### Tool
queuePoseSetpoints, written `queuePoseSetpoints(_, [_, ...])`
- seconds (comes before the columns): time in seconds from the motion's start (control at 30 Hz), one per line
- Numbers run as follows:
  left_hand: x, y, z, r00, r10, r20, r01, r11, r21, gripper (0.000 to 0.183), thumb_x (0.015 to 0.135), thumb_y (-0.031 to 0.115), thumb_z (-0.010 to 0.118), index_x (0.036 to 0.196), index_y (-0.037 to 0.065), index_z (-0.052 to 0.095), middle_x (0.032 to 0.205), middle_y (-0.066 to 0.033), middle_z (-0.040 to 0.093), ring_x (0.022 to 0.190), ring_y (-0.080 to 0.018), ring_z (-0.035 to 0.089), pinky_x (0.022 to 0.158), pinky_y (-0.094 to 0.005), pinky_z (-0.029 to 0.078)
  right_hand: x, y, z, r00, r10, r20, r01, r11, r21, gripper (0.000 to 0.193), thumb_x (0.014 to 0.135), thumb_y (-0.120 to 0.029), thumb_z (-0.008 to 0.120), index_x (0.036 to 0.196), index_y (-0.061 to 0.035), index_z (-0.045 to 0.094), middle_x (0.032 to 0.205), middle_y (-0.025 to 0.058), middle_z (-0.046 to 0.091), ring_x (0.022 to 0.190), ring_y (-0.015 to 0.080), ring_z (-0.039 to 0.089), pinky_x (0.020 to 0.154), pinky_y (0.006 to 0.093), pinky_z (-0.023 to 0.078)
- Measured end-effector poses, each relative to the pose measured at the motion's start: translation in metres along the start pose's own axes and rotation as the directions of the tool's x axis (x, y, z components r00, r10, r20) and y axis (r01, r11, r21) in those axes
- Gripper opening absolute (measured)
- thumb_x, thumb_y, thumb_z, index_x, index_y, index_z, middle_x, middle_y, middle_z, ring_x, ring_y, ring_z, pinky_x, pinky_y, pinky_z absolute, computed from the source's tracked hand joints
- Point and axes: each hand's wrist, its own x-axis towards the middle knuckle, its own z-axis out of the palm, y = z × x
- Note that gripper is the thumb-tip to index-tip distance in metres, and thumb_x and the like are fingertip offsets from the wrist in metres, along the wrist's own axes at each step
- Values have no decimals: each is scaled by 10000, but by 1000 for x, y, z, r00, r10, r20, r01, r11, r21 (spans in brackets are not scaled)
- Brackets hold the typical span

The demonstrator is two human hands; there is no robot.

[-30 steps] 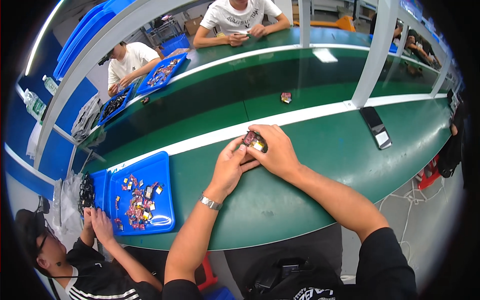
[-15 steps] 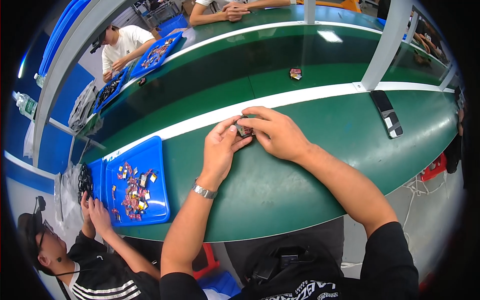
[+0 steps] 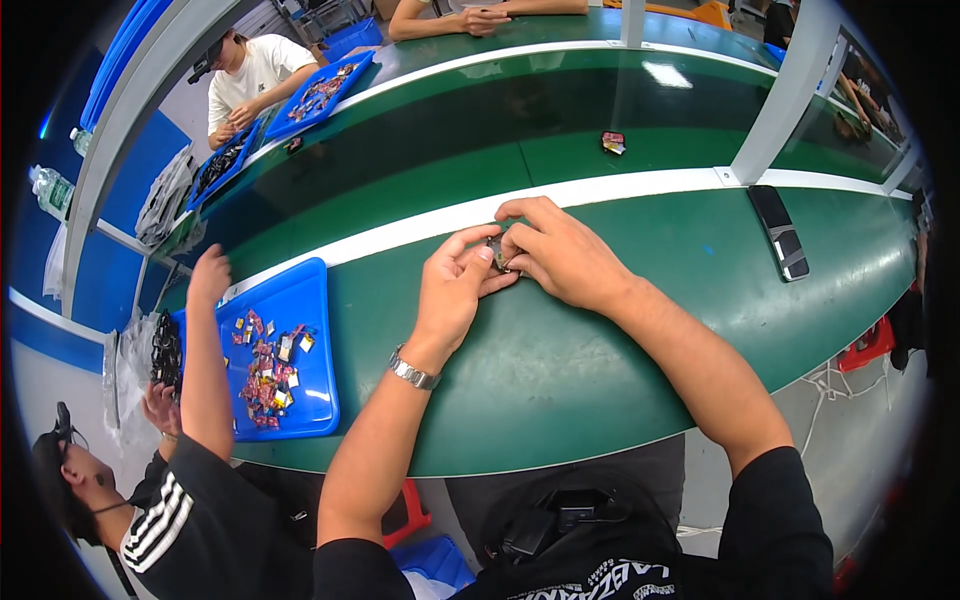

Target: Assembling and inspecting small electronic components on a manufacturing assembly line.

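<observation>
Above the green tabletop (image 3: pixel 560 390), both my hands meet around a small dark casing (image 3: pixel 498 252). My left hand (image 3: pixel 450 285), with a metal watch on its wrist, grips the casing from the left between thumb and fingers. On the other side, my right hand (image 3: pixel 572 262) has its fingers bent and pinched down at the casing. Those fingers cover most of it, so what they grasp inside cannot be made out. Left of my left forearm stands a blue tray (image 3: pixel 318 395) holding a loose pile of small pink, silver and yellow parts (image 3: pixel 268 380).
A black phone-like device (image 3: pixel 778 232) lies on the right. Beyond the white ledge (image 3: pixel 640 185), a small red-and-black piece (image 3: pixel 613 142) rests on the green belt. A co-worker's arm (image 3: pixel 207 350) reaches over the tray's left side. Grey posts (image 3: pixel 785 100) rise from the ledge.
My right fingers have closed further over the casing, hiding its reddish inside. The co-worker on the left has raised an arm forward across the tray. The piece on the belt appears farther right.
</observation>
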Motion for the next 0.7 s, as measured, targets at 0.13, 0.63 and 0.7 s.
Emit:
queuePoseSetpoints(0.13, [1,-2,-1,1000,3,4,-3,1000,8,323,1026,118,493,1314,-26,488,1108,-148,656,993,-207,665,937,-387,572,-1,3,1,999,-40,32,42,995,-90,123,805,-85,708,877,-57,612,1203,89,571,1117,302,542,896,403,496])
queuePoseSetpoints(0.63, [0,2,-10,986,-5,168,10,1000,-28,403,968,35,564,1352,-21,454,1188,-141,624,1107,-218,630,977,-391,546,-6,-8,3,972,234,-11,-229,958,170,104,857,-123,666,894,-37,712,1226,75,620,1205,269,518,990,387,452])
queuePoseSetpoints(0.7, [2,1,-11,984,-17,179,24,999,-34,379,981,46,555,1344,-13,461,1189,-141,626,1106,-212,630,972,-392,547,-7,-9,1,973,232,-5,-227,956,184,101,851,-120,670,890,-36,711,1225,78,618,1200,273,518,991,388,451])
